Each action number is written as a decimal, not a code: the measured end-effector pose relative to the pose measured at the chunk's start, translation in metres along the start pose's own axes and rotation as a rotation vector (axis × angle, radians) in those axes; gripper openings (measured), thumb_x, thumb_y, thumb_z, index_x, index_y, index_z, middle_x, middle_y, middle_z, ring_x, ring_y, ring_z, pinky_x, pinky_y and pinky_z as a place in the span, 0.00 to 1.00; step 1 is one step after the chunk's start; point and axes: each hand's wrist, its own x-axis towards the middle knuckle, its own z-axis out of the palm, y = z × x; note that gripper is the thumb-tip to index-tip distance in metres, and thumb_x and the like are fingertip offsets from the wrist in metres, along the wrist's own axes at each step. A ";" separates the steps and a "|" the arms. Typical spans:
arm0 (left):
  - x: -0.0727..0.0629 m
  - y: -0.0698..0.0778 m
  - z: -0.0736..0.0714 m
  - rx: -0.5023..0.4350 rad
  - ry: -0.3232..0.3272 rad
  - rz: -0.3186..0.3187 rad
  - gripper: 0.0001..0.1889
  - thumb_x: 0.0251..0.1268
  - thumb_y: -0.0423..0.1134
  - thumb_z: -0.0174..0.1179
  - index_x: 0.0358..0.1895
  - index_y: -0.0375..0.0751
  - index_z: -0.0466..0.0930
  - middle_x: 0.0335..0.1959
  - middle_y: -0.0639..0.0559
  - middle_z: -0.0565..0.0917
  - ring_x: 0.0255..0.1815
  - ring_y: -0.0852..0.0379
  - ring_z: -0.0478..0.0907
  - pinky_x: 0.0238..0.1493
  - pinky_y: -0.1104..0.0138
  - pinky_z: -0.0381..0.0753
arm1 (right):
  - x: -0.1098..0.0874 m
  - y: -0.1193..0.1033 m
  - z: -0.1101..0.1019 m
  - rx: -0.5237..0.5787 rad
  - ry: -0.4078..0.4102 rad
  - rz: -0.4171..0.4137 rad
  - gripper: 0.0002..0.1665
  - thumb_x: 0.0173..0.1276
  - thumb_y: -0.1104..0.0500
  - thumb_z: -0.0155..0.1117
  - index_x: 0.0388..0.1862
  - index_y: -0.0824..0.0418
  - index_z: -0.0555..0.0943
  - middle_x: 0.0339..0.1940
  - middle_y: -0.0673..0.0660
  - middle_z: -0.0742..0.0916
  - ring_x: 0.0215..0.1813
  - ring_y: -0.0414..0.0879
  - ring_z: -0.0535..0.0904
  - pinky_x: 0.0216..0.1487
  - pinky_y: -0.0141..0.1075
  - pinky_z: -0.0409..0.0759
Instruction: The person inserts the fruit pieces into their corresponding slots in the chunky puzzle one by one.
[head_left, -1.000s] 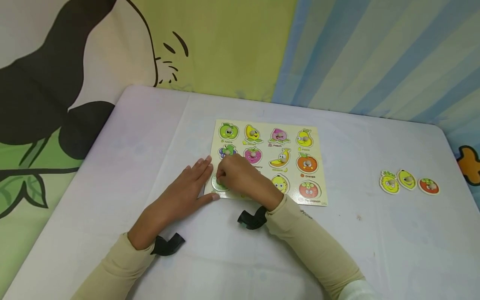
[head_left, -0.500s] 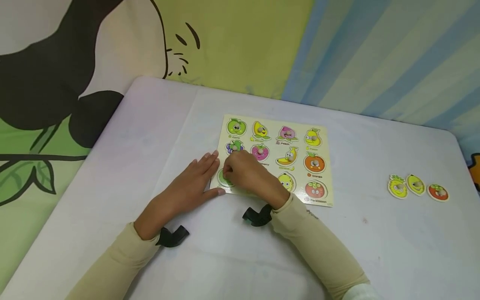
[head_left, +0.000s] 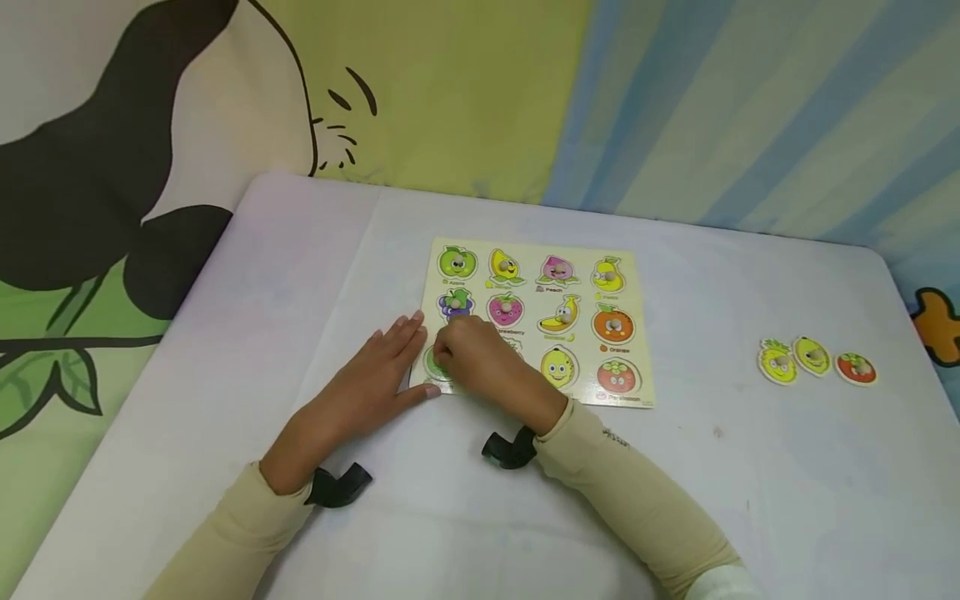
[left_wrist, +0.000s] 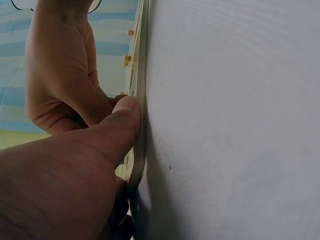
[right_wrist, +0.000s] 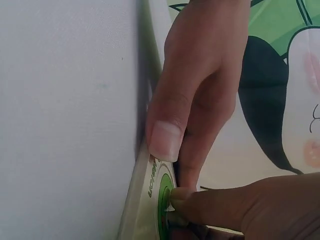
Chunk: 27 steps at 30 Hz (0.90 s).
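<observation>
right hand (head_left: 480, 354) with its fingers curled in, pinching the green melon piece (right_wrist: 164, 194) at the near left corner of the fruit board (head_left: 645, 385), can't tell if it's fully seated, left hand (head_left: 367, 379) pretty much straight-fingered against the board's edge, three loose fruit pieces (head_left: 812, 357) off to the right on the white bench (head_left: 420, 508)

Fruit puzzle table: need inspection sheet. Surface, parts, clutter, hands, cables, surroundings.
Surface: white-covered table, small specks right of puzzle board.
Job's things: board's top two rows filled; green melon piece at lower-left slot, seating unclear; pineapple piece, lemon piece, persimmon piece loose at right.
Clutter: nothing seen.
Hands: left hand at the board's left edge; right hand pinches the melon piece.
Cables: nothing seen.
Surroundings: cartoon-printed backdrop behind and left.
</observation>
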 end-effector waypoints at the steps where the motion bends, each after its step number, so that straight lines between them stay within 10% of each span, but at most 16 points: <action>1: 0.000 0.000 0.001 0.001 -0.006 -0.006 0.45 0.67 0.57 0.58 0.75 0.30 0.52 0.78 0.43 0.47 0.78 0.45 0.40 0.74 0.49 0.44 | -0.001 0.001 0.000 0.013 0.003 -0.005 0.06 0.65 0.68 0.64 0.34 0.63 0.88 0.32 0.52 0.86 0.38 0.43 0.77 0.39 0.32 0.76; 27: 0.000 0.001 0.004 0.005 0.006 -0.009 0.45 0.67 0.55 0.60 0.75 0.30 0.50 0.79 0.44 0.45 0.78 0.45 0.39 0.74 0.48 0.45 | -0.023 0.034 -0.044 0.149 0.262 -0.006 0.08 0.66 0.65 0.67 0.43 0.63 0.87 0.36 0.50 0.85 0.35 0.41 0.77 0.37 0.31 0.77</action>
